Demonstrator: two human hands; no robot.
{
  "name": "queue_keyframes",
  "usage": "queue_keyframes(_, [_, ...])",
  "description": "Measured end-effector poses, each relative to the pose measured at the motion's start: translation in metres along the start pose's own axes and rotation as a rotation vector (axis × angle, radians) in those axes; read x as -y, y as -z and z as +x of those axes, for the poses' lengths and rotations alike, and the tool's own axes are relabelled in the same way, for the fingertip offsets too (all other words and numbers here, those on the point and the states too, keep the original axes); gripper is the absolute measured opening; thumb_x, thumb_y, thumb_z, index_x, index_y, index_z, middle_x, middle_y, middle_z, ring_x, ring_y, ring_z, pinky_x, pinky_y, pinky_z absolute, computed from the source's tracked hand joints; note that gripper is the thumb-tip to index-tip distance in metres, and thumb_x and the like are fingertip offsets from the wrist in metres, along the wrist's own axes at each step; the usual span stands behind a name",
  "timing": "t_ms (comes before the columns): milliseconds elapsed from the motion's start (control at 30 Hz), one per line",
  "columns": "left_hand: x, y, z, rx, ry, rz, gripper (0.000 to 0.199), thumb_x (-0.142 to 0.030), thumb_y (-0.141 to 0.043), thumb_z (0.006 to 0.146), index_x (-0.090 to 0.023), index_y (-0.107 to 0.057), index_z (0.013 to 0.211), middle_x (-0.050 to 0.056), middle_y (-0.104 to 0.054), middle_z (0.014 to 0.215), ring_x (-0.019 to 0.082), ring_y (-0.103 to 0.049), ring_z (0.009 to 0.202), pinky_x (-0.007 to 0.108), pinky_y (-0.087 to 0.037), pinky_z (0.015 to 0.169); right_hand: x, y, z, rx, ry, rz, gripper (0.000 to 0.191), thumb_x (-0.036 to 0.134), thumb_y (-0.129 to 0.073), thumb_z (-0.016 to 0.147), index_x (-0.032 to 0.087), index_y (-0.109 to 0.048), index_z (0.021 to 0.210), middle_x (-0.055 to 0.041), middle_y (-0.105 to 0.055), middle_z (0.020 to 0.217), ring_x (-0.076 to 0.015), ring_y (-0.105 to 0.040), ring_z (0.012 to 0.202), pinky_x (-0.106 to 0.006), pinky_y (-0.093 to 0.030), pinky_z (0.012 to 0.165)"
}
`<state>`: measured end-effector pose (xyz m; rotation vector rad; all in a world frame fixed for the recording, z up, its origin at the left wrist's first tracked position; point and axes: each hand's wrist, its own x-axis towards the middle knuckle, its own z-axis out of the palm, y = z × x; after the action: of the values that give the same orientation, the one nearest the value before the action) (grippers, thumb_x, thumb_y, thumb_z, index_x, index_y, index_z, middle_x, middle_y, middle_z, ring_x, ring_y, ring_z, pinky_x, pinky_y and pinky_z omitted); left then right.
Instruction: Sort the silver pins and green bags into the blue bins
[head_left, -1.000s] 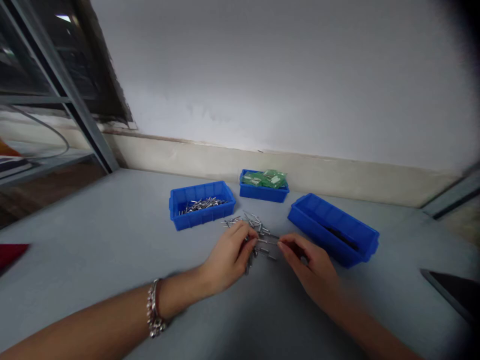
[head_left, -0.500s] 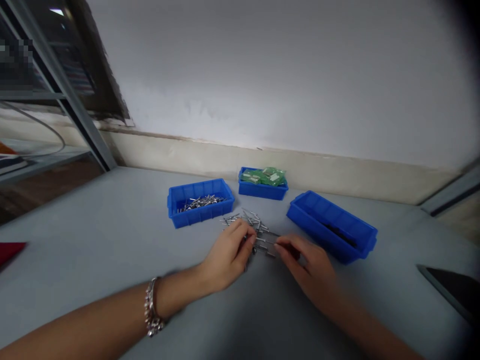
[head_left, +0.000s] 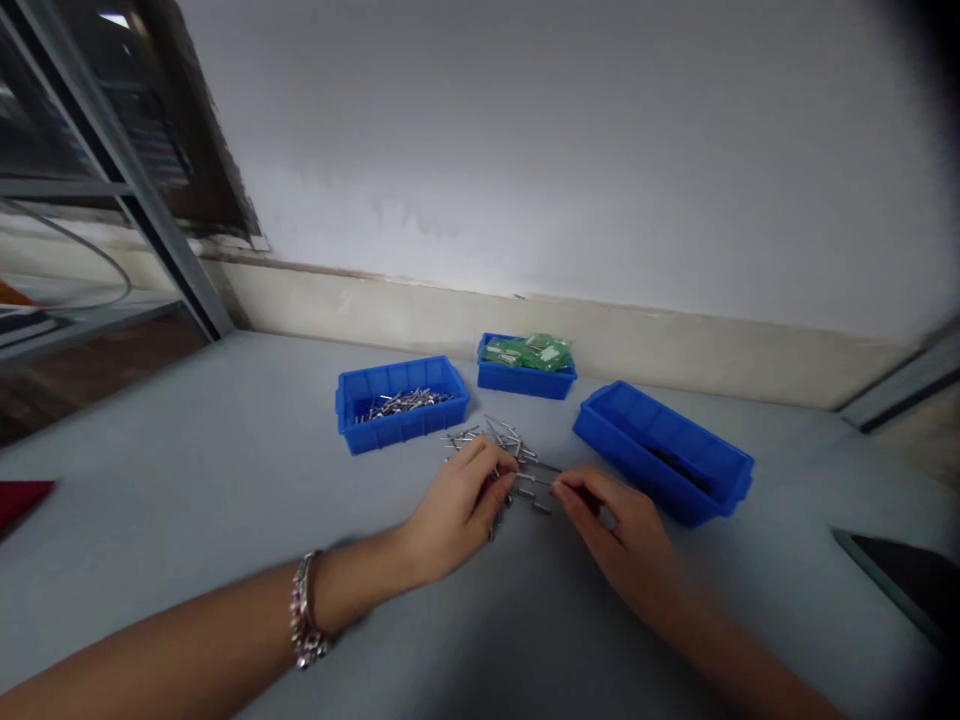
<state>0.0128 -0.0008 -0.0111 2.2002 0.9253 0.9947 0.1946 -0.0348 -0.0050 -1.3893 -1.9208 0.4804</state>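
My left hand (head_left: 457, 508), a bracelet on its wrist, is closed in a pinch on one end of a thin silver blind rivet (head_left: 534, 479). The thumb and index finger of my right hand (head_left: 619, 520) are closed on the other end, so the rivet spans the gap between both hands. Beneath and behind them lies a loose pile of similar rivets (head_left: 512, 438) on the grey table (head_left: 375, 620). My left fingers hide part of this pile.
A blue bin (head_left: 405, 430) at the left holds many rivets. Behind stands a smaller blue bin (head_left: 525, 381) with green plastic bags (head_left: 544, 350). The right blue bin (head_left: 667, 470) contains small dark parts (head_left: 679, 468). A dark flat object (head_left: 900, 580) lies far right, a red item (head_left: 22, 505) far left.
My right hand has shifted very slightly to the right and up. Otherwise the hands, the pile and the bins look the same.
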Motion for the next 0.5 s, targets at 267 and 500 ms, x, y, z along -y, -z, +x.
queue_keyframes(267, [-0.0017,0.001,0.0001,0.007,-0.022,-0.014,0.015,-0.016,-0.036,0.088,-0.016,-0.049,0.082,0.004,-0.048,0.083,0.016,-0.046,0.081,0.029,-0.039,0.072,0.0006,-0.0007,0.0,-0.01,-0.013,0.017,0.022,0.031,-0.041,0.087,0.02,-0.055,0.074,0.0008,-0.055,0.066,-0.0126,-0.05,0.06,-0.023,-0.037,0.055])
queue_keyframes(500, [-0.0021,0.0003,0.0002,-0.008,-0.028,-0.002,0.016,-0.017,-0.035,0.088,-0.015,-0.048,0.08,0.004,-0.047,0.081,0.016,-0.045,0.078,0.029,-0.039,0.07,-0.0001,-0.0011,-0.0009,-0.033,-0.001,-0.011,0.018,0.032,-0.043,0.085,0.02,-0.057,0.083,-0.001,-0.059,0.071,-0.0143,-0.052,0.062,-0.024,-0.04,0.056])
